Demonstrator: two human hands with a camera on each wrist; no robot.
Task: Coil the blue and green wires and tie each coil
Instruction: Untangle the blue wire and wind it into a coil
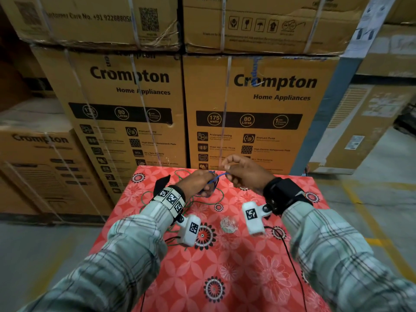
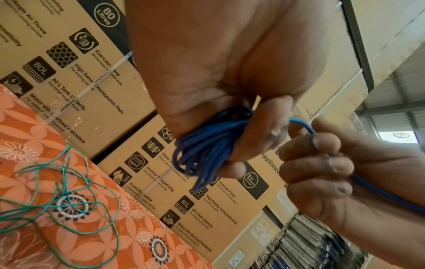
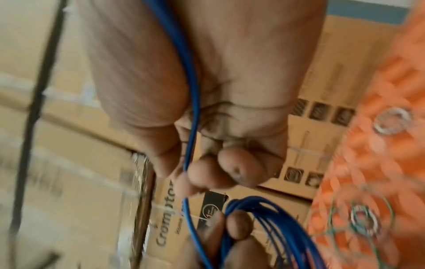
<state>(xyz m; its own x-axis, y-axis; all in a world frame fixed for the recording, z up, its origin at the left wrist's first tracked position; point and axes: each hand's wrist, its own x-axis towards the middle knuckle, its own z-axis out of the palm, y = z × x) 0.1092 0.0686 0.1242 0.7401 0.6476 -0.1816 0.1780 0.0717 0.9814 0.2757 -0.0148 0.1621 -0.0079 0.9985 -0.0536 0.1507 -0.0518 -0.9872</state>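
A: How much of the job is done?

B: Part of the first half. The blue wire [image 2: 202,147] is mostly wound into a bunch of loops. The left hand [image 2: 220,76] has its fingers curled round that bunch and holds it up above the far end of the table [image 1: 225,278].

A: And the other hand?

B: The right hand [image 2: 322,163] is at 3 o'clock from the left one, very close. Its fingers are curled tight and pinch the loose end of the blue wire. The end runs through its palm.

A: Is the blue bunch tied yet?

B: I see no knot and no band on it, so I think not. A bit of wire is left to wind or wrap round.

A: What about the green wire [image 2: 62,196]?

B: It lies loose and messy on the red flower cloth, at about 8 o'clock from the left hand in the left wrist view. Nobody touches it. It is not coiled at all.

A: Anything to tie with?

B: A small clear heap [image 1: 228,224] sits on the table between the two wrists. It may be bands, but I cannot tell.

A: So what is left?

B: Finish and tie the blue one. Then coil and tie the green one.
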